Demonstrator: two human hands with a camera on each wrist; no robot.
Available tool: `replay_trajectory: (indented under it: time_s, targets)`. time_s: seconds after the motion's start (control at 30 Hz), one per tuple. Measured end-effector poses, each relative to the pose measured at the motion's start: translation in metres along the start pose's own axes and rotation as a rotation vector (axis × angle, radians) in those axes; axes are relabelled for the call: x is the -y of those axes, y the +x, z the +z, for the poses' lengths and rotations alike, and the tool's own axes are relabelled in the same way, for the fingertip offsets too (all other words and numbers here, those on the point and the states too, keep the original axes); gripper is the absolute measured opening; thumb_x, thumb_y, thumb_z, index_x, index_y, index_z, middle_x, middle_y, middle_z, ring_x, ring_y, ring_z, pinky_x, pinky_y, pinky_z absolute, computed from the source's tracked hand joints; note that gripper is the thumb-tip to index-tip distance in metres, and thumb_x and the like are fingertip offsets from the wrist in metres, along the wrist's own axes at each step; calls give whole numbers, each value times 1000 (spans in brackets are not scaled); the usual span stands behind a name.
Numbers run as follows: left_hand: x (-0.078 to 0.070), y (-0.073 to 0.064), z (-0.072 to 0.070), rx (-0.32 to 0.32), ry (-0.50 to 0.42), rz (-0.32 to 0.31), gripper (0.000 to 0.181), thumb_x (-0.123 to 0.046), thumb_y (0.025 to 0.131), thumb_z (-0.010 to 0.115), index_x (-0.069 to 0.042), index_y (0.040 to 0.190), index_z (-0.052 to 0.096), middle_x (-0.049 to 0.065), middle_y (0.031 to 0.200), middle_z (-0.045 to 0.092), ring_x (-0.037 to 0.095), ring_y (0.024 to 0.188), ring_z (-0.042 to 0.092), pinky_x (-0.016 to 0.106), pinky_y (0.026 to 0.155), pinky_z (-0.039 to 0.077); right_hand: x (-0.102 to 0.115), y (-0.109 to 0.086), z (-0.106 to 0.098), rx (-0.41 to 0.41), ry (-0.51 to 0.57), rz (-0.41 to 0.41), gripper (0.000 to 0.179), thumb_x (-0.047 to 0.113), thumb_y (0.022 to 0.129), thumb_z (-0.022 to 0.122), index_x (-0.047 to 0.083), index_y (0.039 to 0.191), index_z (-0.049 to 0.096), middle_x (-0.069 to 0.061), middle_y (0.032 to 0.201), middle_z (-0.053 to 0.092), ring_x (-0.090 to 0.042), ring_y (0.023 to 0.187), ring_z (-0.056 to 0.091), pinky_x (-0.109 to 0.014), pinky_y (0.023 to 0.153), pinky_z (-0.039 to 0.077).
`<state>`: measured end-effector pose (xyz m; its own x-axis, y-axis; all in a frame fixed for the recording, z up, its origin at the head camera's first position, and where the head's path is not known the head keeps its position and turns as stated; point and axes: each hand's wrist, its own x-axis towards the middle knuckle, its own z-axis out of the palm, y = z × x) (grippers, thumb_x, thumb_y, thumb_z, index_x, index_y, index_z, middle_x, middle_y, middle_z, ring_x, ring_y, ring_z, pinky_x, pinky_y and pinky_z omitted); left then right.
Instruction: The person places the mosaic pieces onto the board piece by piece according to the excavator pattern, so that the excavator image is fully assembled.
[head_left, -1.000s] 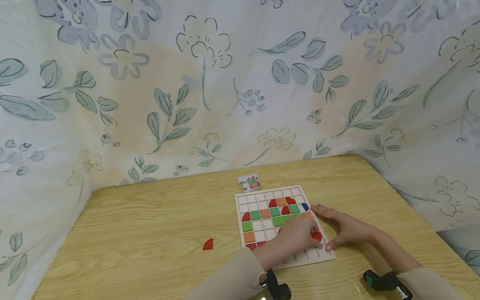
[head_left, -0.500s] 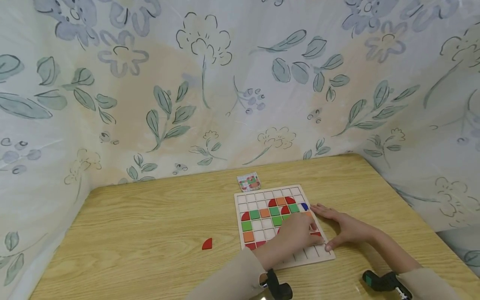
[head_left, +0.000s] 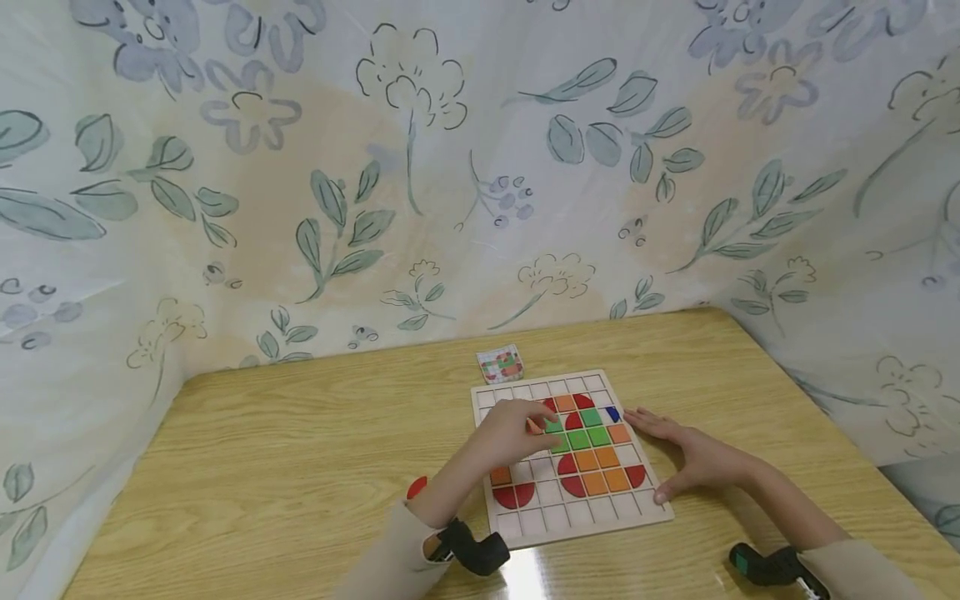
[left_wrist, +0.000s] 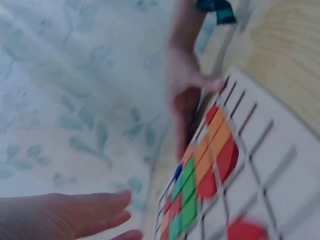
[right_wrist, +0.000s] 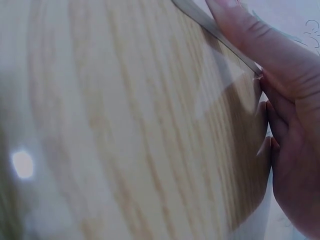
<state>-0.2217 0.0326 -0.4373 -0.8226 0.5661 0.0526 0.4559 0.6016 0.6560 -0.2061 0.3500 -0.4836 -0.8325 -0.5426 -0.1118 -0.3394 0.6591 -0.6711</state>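
A pale wooden grid board (head_left: pixel 525 525) lies on the table, bearing orange and green square tiles and red quarter-circle tiles. My left hand (head_left: pixel 513 433) hovers over the board's left half, fingers loosely bent and holding nothing; it hides several cells beneath. In the left wrist view its fingers (left_wrist: pixel 100 205) are apart from the tiles. My right hand (head_left: pixel 690 454) rests along the board's right edge, fingers extended, thumb touching near the front corner. The right wrist view shows the thumb (right_wrist: pixel 260 40) against the board's edge. A red quarter-circle tile (head_left: pixel 635 476) sits near the thumb.
Another red quarter-circle tile (head_left: pixel 416 485) lies on the wooden table (head_left: pixel 300 467), partly behind my left forearm. A small patterned card (head_left: pixel 500 364) lies beyond the board. A blue piece (head_left: pixel 613 414) is at the board's right edge. Floral cloth (head_left: pixel 420 167) hangs behind the table.
My left hand has left the red quarter-circle at the right side and moved left across the board, uncovering orange and red tiles. My right hand has stayed put.
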Motion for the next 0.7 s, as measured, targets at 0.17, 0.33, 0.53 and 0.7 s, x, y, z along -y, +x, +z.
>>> replay_trajectory:
  time_s: [0.17, 0.33, 0.53, 0.7]
  targets:
    - [27, -31, -32, 69, 9, 23, 29, -19, 82, 69, -8, 108, 67, 5, 99, 66, 16, 82, 57, 22, 67, 44, 2, 1, 0, -3, -2, -4, 104, 38, 63, 82, 15, 147, 25, -22, 150, 16, -51, 133, 10, -70, 97, 12]
    - [54, -66, -50, 65, 54, -54, 21, -17, 80, 71, -10, 99, 69, 0, 95, 66, 16, 82, 54, 27, 67, 45, 4, 0, 1, 5, 8, 17, 101, 36, 65, 81, 16, 147, 25, -22, 150, 16, -51, 133, 10, -71, 96, 12]
    - [85, -103, -59, 66, 113, -75, 24, -23, 72, 79, -14, 92, 68, -7, 87, 62, 12, 79, 54, 29, 70, 44, 4, 0, 2, 9, 6, 20, 100, 35, 65, 81, 17, 147, 25, -22, 150, 16, -51, 133, 10, -72, 95, 13]
    - [99, -118, -63, 68, 113, -22, 27, -19, 68, 81, -13, 91, 68, -8, 87, 62, 10, 82, 56, 28, 73, 45, 4, 0, 1, 7, 9, 21, 100, 33, 65, 82, 16, 147, 26, -23, 150, 16, -52, 133, 10, -72, 94, 14]
